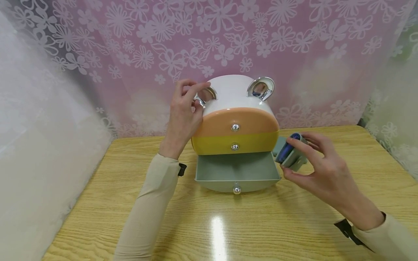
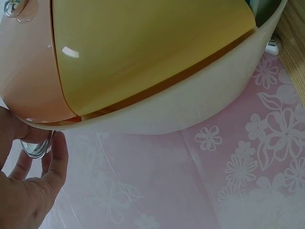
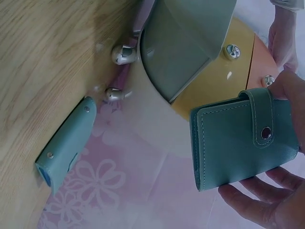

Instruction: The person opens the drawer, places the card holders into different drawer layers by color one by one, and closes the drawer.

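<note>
A rounded storage box (image 1: 232, 90) with a white top stands on the table, its bottom green drawer (image 1: 236, 168) pulled out with nothing inside showing. My left hand (image 1: 184, 112) holds the box's left chrome ear (image 1: 209, 95), thumb on one side and fingers on the other. Right of the open drawer, my right hand (image 1: 330, 174) pinches a small green wallet (image 3: 233, 143) between thumb and fingers. A strap with a snap button (image 3: 266, 133) closes the wallet, and something blue shows in its edge in the head view.
Above the open drawer, the yellow drawer (image 1: 212, 144) and orange drawer (image 1: 215, 123) are closed. A green case with snaps (image 3: 69, 138) lies on the wooden table (image 1: 261, 224), right of the box. Floral curtain (image 1: 156, 47) hangs close behind.
</note>
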`<state>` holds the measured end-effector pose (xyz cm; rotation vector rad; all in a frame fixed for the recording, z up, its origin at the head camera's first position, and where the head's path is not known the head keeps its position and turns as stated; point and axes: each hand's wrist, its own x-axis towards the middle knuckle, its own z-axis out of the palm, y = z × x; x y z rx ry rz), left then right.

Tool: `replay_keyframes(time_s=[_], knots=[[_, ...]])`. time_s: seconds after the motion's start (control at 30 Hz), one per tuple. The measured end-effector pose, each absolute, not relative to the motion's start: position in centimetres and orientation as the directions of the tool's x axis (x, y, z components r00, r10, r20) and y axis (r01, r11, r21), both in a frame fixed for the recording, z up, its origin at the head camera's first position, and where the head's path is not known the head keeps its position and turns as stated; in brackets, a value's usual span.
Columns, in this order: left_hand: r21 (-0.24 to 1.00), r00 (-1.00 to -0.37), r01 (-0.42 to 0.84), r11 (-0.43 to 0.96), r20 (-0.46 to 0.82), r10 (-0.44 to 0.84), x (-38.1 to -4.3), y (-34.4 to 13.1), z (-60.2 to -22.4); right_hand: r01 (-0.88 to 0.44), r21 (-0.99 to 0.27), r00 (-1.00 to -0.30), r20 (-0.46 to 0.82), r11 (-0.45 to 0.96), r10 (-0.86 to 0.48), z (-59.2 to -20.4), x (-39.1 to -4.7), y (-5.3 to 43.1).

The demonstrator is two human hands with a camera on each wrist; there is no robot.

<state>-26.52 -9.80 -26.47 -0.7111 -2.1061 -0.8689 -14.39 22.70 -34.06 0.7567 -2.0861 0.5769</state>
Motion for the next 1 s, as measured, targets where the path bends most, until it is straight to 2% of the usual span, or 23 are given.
replay_keyframes(time_s=[0.17,0.6,1.0], knots=[[0.353,-0.577,0.703,0.617,0.791,0.204,-26.5,-9.8,-26.4,-0.707,-0.139,-0.479,0.816,0.694,-0.325,-34.0,-14.5,22.1],[0.357,-0.581,0.701,0.618,0.788,0.203,-26.4,-9.9,-26.5,-0.776,-0.1,-0.414,0.827,0.623,-0.382,-34.0,-15.2,19.8],[0.365,-0.59,0.693,0.622,0.783,0.198,-26.4,-9.8,-26.4,-0.794,-0.09,-0.412,0.807,0.601,-0.423,-35.0,-16.0,18.7]])
